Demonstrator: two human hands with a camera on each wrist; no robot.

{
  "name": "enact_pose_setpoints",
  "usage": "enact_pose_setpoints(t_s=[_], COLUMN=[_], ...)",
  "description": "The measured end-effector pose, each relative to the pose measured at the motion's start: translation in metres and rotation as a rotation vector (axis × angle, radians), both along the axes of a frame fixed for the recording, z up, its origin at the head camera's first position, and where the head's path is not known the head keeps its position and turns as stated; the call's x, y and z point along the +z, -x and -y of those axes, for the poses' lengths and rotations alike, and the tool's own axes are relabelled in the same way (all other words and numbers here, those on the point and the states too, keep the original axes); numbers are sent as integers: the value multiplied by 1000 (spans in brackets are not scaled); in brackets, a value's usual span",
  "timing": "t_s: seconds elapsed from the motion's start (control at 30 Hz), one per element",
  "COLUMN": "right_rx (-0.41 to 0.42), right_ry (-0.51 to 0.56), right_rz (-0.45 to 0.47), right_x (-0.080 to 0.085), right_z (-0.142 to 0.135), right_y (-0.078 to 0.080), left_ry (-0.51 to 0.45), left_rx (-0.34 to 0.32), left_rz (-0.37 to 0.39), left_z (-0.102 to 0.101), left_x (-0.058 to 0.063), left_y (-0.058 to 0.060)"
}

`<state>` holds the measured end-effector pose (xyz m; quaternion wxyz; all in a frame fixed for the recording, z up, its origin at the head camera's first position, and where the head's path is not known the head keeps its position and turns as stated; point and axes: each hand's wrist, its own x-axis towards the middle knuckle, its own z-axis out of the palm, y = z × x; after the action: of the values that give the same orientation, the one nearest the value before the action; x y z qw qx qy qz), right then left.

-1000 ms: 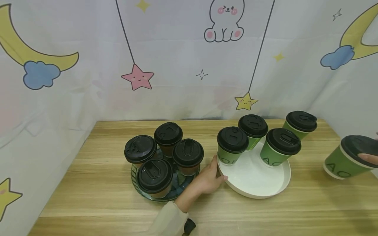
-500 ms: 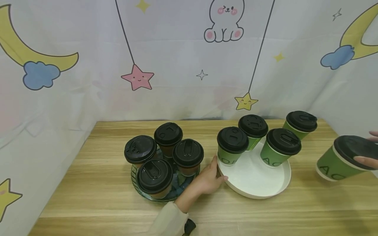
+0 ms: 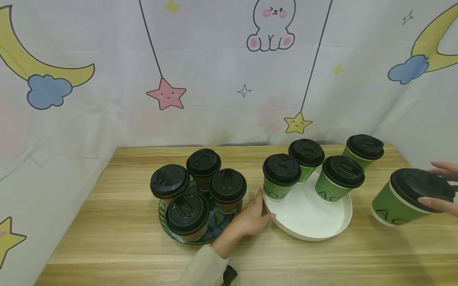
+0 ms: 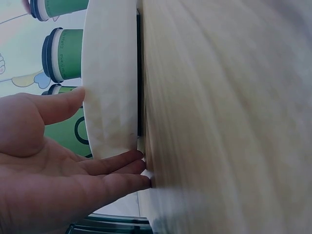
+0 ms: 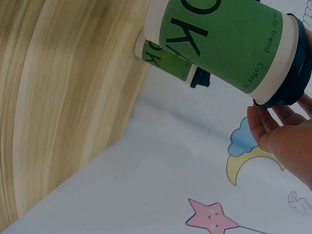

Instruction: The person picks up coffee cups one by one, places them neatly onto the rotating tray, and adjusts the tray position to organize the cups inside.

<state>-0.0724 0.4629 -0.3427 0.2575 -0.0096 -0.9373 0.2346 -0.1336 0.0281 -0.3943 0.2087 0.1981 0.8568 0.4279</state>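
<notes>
My left hand (image 3: 253, 217) holds the left rim of a round white tray (image 3: 307, 226). In the left wrist view the thumb lies on the tray's upper edge and the fingers reach its lower edge at the tabletop. Three green paper coffee cups with black lids stand in the tray, among them a front-left cup (image 3: 279, 188) and a right cup (image 3: 330, 188). My right hand (image 5: 287, 139) grips another green coffee cup (image 3: 397, 204) by its black lid. That cup is tilted and held above the table, right of the tray.
Behind the tray's right side stands one more green cup (image 3: 361, 157) on the wooden table (image 3: 143, 266). A dark green glass plate (image 3: 214, 230) with several brown, black-lidded cups is left of my left hand. A patterned cloth hangs behind.
The cup in my right hand has moved left and slightly lower, toward the tray, and more of that hand shows now. My left hand and the tray have stayed put.
</notes>
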Motion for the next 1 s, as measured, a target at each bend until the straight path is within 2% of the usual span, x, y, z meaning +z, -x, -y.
enact_pose_setpoints(t_s=[0.2,0.33,0.53,0.7,1.0], right_rx=[65,131,288,316,347], right_ry=[42,71,138,137,123], right_rz=[59,27,-34,-17,8], right_x=[0,10,24,29,31], right_z=[11,30,59,74,83], right_y=[-3,-6,-12,-16,-16], left_ry=[0,-1,-3,-1,-1], left_rx=[-2,-4,-6,-6,-6], left_rz=[4,5,3,1,1], left_z=[0,0,0,0,0], left_x=[0,-1,0,1,1], left_y=[0,-1,0,-1,0])
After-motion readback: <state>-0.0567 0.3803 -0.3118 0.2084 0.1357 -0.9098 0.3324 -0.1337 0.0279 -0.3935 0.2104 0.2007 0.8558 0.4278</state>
